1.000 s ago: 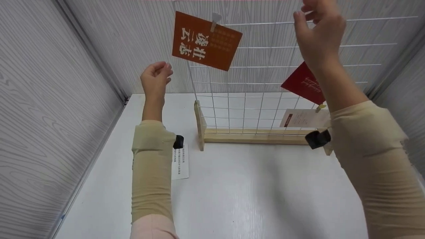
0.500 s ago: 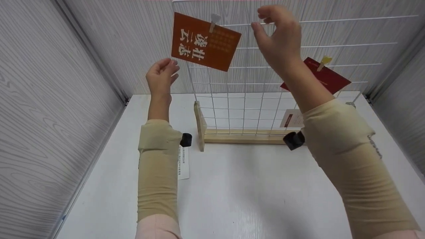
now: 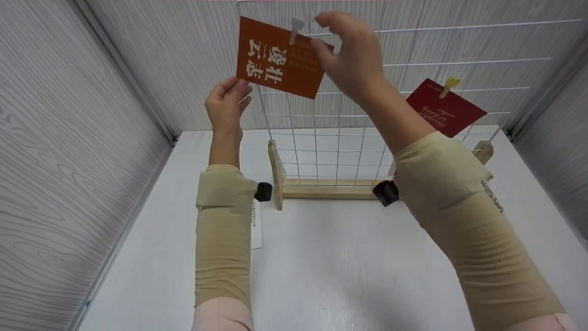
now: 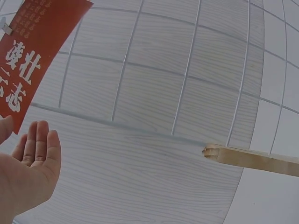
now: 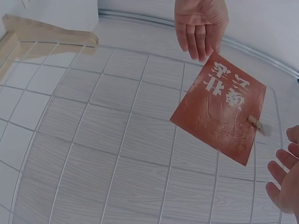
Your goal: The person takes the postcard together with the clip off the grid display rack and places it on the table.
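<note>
An orange-red card (image 3: 280,64) with white characters hangs tilted at the top of a white wire grid (image 3: 340,138), held by a wooden clothespin (image 3: 294,34) with a pale grey end. My left hand (image 3: 226,105) is at its lower left corner, the thumb tip right at the edge. In the left wrist view the fingers (image 4: 41,142) spread loosely, apart from the thumb. My right hand (image 3: 356,55) is raised by the card's right side, thumb overlapping its upper right corner in the head view. The right wrist view shows the right fingers (image 5: 282,172) parted beside the clothespin, holding nothing.
A dark red card (image 3: 441,108) hangs farther right on the grid under a yellow-ended clothespin (image 3: 448,87). The grid stands in a wooden base (image 3: 330,191) on a white table (image 3: 330,257). A printed white paper (image 3: 256,230) lies beside the left forearm.
My right hand has moved left across the grid to the orange-red card's right side, uncovering the dark red card. My left hand has risen slightly right to the card's lower left corner.
</note>
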Tool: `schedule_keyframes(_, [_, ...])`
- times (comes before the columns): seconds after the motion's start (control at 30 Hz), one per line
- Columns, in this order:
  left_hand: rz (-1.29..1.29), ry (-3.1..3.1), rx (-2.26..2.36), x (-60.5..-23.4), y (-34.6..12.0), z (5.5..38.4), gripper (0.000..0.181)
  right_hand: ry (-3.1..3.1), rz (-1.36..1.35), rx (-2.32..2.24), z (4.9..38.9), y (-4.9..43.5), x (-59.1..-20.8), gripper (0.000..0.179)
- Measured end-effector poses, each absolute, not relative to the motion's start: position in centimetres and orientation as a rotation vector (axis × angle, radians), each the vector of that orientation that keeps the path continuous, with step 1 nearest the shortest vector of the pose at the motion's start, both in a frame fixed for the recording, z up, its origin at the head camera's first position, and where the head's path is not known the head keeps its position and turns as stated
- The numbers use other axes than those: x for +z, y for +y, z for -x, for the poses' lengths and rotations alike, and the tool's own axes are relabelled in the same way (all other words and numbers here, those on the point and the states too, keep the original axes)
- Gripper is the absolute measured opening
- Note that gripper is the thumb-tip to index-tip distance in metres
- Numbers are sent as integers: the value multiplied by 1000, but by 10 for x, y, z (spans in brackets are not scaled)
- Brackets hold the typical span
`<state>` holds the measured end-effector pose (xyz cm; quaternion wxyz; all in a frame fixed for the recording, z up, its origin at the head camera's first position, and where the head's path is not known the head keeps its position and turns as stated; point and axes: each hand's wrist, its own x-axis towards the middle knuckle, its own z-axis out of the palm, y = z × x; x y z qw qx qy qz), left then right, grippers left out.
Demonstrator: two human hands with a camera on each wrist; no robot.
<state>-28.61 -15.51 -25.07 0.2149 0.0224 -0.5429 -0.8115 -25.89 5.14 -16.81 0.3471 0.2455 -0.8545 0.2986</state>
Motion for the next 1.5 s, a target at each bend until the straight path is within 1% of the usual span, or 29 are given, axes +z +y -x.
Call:
schedule_keyframes(0.47, [-25,-1467,-2270,-251,-150,286,24,-2365,-544,645,264,31,-163,36])
schedule_keyframes(0.67, [-7,-1434,-2301,-249,-149,288,21,-2288,-554,582,267,30,-162,31])
schedule_keyframes(0.97, [-35,-1359,-2363,-247,-148,287,20,-2284,-567,563,269,23,-160,31])
schedule_keyframes(1.23, [-40,-1301,-2396,-246,-144,289,20,-2346,-569,459,263,19,-157,44])
schedule_keyframes(1.5, [-49,-1294,-2400,-243,-142,287,18,-2458,-490,388,261,13,-151,46])
